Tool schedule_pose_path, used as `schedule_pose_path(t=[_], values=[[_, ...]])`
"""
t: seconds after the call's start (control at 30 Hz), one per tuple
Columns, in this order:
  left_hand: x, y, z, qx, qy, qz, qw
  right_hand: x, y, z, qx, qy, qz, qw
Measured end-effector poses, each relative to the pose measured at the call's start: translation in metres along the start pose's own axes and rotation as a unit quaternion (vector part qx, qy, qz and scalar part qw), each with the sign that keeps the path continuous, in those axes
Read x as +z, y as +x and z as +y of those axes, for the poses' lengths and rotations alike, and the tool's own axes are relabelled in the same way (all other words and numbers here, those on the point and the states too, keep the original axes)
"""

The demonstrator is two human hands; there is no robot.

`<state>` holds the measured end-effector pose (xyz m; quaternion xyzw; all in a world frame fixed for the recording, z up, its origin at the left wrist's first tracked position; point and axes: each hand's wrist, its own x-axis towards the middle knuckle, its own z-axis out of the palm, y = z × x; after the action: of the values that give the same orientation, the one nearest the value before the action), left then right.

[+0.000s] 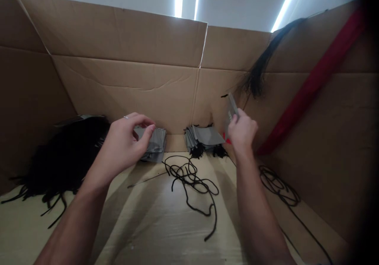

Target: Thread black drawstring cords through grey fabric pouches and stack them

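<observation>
- Left forearm (75,225) and right forearm (260,217): bare, reaching in from the bottom edge, both hands raised over the cardboard floor (166,233).
- Right hand (242,130): clamped, thumb and fingers pinching a flat grey pouch (231,109).
- Pouch: held upright, edge toward the camera, above and right of the middle pile, near the right cardboard wall (319,146). Black cord end (224,96) pokes out at its upper left.
- Left hand (121,148): fingers curled, fingertips at a stack of grey pouches (155,144). Cannot tell if it grips. Thin ring (126,117) on one finger.
- Second stack of grey pouches (204,137): just right of the first, black cord ends bunched at its base.
- Loose black cord (189,182): tangled on the floor, below the stacks.
- Black cord heap (65,154): far left, beside the first stack.
- Black cord coil (278,186): lower right, against the wall.
- Black cord bundle (256,75): draped over the wall top, right of center.
- Red strap (314,83): runs diagonally along the right wall.
</observation>
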<state>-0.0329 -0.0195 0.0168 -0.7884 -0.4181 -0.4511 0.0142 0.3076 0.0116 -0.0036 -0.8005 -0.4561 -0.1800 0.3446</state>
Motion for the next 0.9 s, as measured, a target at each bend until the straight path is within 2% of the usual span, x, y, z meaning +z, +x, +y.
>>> schedule_pose_path(t=[0.03, 0.1, 0.13, 0.23, 0.37, 0.47, 0.57, 0.7, 0.77, 0.9], values=[[0.006, 0.003, -0.009, -0.014, 0.043, -0.02, 0.999, 0.012, -0.003, -0.005, -0.004, -0.013, -0.026, 1.0], [0.019, 0.008, -0.031, -0.058, 0.165, -0.116, 0.978, 0.039, -0.011, -0.013, -0.021, -0.034, -0.091, 0.995], [0.026, 0.01, -0.044, -0.073, 0.187, -0.149, 0.968, 0.052, -0.015, -0.016, -0.033, -0.042, -0.125, 0.991], [0.047, 0.011, -0.08, -0.107, 0.218, -0.232, 0.942, 0.083, -0.028, -0.022, -0.069, -0.062, -0.21, 0.973], [0.066, 0.007, -0.116, -0.142, 0.242, -0.326, 0.903, 0.103, -0.036, -0.022, -0.127, -0.066, -0.295, 0.945], [0.075, 0.003, -0.133, -0.149, 0.249, -0.352, 0.89, 0.107, -0.034, -0.018, -0.17, -0.061, -0.33, 0.927], [0.083, 0.002, -0.145, -0.146, 0.246, -0.361, 0.888, 0.105, -0.032, -0.018, -0.202, -0.057, -0.34, 0.917], [0.094, 0.001, -0.157, -0.142, 0.235, -0.371, 0.887, 0.101, -0.045, -0.038, -0.276, -0.022, -0.343, 0.897], [0.098, 0.0, -0.16, -0.138, 0.233, -0.37, 0.889, 0.101, -0.065, -0.057, -0.338, 0.013, -0.371, 0.865], [0.101, -0.002, -0.161, -0.125, 0.228, -0.364, 0.895, 0.112, -0.128, -0.095, -0.465, 0.086, -0.442, 0.762]])
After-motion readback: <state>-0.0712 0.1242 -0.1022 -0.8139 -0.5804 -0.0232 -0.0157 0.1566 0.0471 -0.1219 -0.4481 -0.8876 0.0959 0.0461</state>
